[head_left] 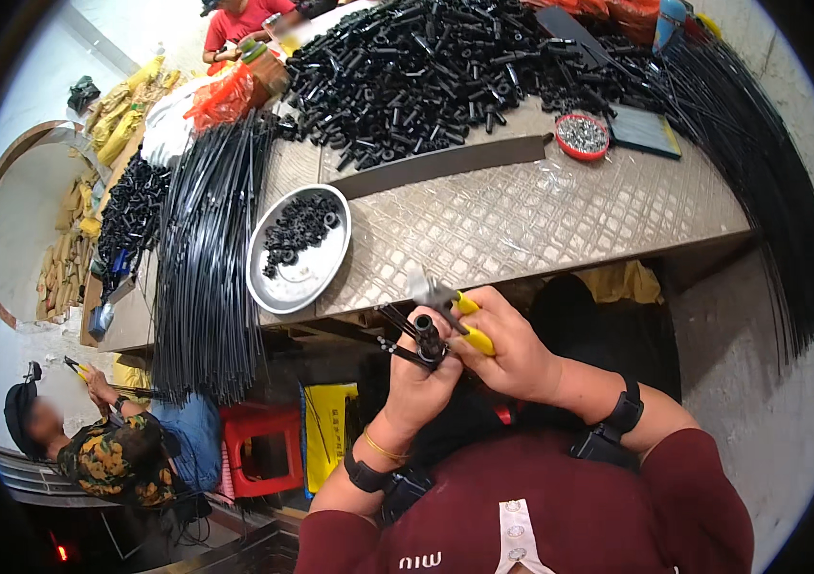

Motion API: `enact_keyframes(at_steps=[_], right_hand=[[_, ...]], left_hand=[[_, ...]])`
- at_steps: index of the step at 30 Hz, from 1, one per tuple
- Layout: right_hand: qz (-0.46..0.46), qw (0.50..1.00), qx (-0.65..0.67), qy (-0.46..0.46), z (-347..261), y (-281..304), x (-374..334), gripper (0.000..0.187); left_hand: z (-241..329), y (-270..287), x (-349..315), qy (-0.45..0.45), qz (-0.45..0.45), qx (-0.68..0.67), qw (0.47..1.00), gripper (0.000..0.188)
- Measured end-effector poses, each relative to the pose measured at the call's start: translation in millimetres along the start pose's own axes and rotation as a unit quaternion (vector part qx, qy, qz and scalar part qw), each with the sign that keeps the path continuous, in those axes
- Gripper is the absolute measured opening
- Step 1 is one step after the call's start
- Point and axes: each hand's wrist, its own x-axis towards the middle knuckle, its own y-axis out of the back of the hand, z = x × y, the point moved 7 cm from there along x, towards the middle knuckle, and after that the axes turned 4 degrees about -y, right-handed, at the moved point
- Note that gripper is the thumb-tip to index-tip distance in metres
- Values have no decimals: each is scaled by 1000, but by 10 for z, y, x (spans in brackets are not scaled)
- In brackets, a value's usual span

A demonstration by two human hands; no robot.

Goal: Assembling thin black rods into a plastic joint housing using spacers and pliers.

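A head-worn camera looks down on a person in a maroon top, both forearms rising from the lower edge to meet just below the near edge of a table [541, 215] with a pale, diamond-patterned top.

The left hand [421, 368] is raised with its fingers curled shut around a small black tubular fitting [428, 337], whose open round end faces up toward the camera. Thin black rods [397, 330] run out of the fitting, up and to the left. The right hand [512, 349] sits just beside the left, closed around the yellow handles of a pair of pliers [459, 316]. The pliers lie with their long axis running from lower right to upper left, the grey metal nose at the top, just above the fitting. Both wrists wear black bands.

On the table, a large heap of black plastic parts [426, 67] covers the far side. A long bundle of black rods [206, 258] hangs over the left edge, and another sheaf of rods [761, 163] fans down the right. Near the front left edge sits an oval metal tray [316, 277] holding small black rings. A small red bowl [582, 134] of silvery pieces stands toward the far right.

A red stool [258, 450] stands under the table. At lower left, another person [110, 450] in a patterned shirt sits on the floor.
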Motion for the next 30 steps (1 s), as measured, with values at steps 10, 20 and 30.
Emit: enact_keyframes(at_steps=[10,20,30], right_hand=[[-111,991,-63,-27,55,314,19,24],[-187,870,-443,111,-151,676,-62,22],[-216,870,-436,84,-173,650,-53,27]], left_hand=[[87,-53,-14,-8,-89,-38,995,23],[105,-1,-34,-8,-44,-27,999,25],[56,-75,-74,18,-64,-48,997,28]])
